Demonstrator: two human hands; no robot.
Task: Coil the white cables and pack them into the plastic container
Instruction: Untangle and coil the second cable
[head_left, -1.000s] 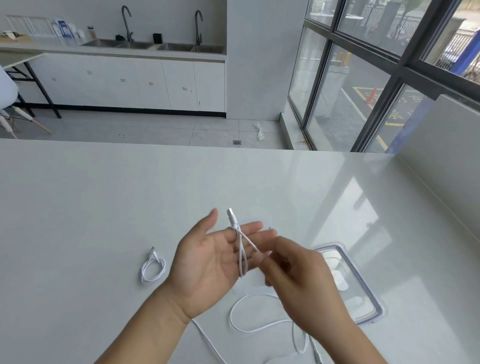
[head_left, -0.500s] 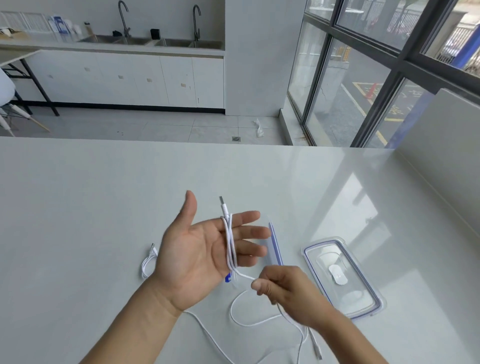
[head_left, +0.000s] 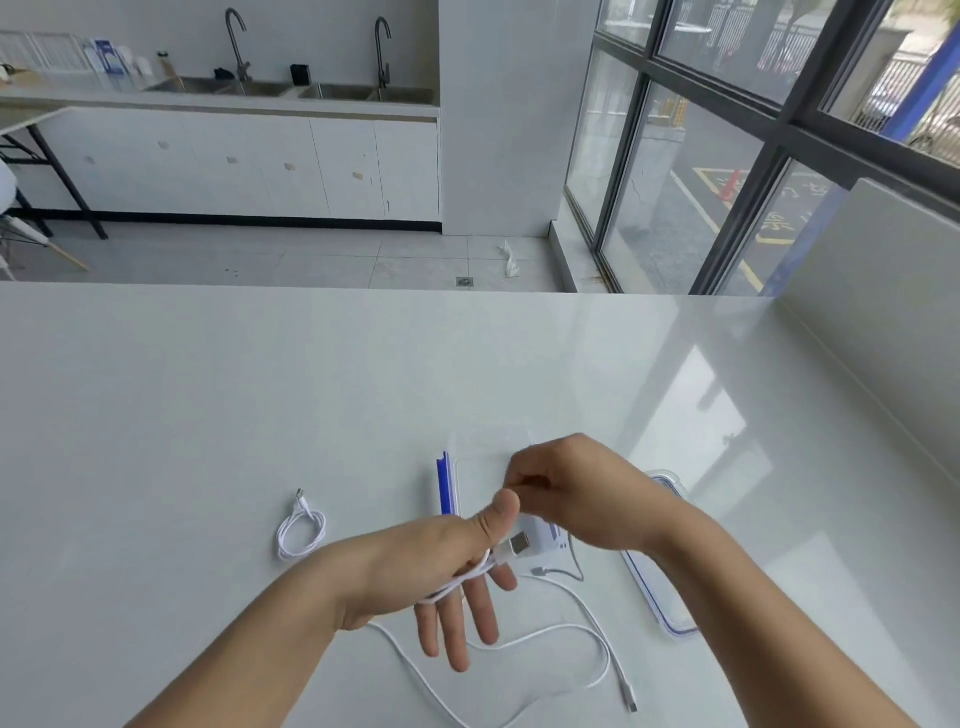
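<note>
My left hand (head_left: 431, 566) is turned palm down over the table with a white cable (head_left: 470, 578) looped around its fingers; the USB plug (head_left: 519, 544) sticks out by the thumb. My right hand (head_left: 582, 493) is above it, fingers pinched, apparently on the cable near the left thumb tip. The rest of the cable (head_left: 571, 631) trails loose on the table. A coiled white cable (head_left: 301, 530) lies to the left. The clear plastic container (head_left: 449, 488) with a blue clip sits behind my hands, mostly hidden.
The container's clear lid (head_left: 665, 613) with a blue seal lies on the white table (head_left: 208, 415) to the right, partly under my right forearm. A low wall borders the table on the right. Beyond the far edge are floor, cabinets and sinks.
My left hand has flipped from palm up to palm down with the cable still around its fingers. My right hand has risen from below the left hand to above it, by the thumb.
</note>
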